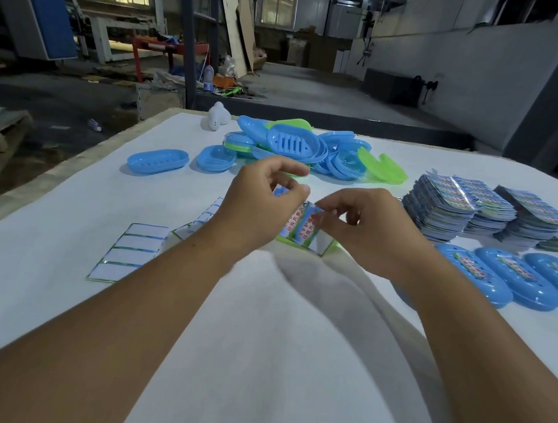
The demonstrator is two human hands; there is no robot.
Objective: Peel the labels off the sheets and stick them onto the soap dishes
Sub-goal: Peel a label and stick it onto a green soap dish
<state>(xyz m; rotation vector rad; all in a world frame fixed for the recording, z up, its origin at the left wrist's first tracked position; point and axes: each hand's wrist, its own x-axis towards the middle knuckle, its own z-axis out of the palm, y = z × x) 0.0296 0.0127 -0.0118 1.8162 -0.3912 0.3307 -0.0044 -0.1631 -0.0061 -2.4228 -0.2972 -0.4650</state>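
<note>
While both hands pinch one label sheet (298,229) | two peeled sheets (128,252) left | four labelled dishes (508,280) right

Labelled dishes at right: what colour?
Blue labelled dishes, each with a multicoloured label; head view.

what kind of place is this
Probably a small factory or workshop packing floor: a heap of plastic soap dishes, stacks of label sheets on a white-covered worktable, and bare concrete floor behind.
</note>
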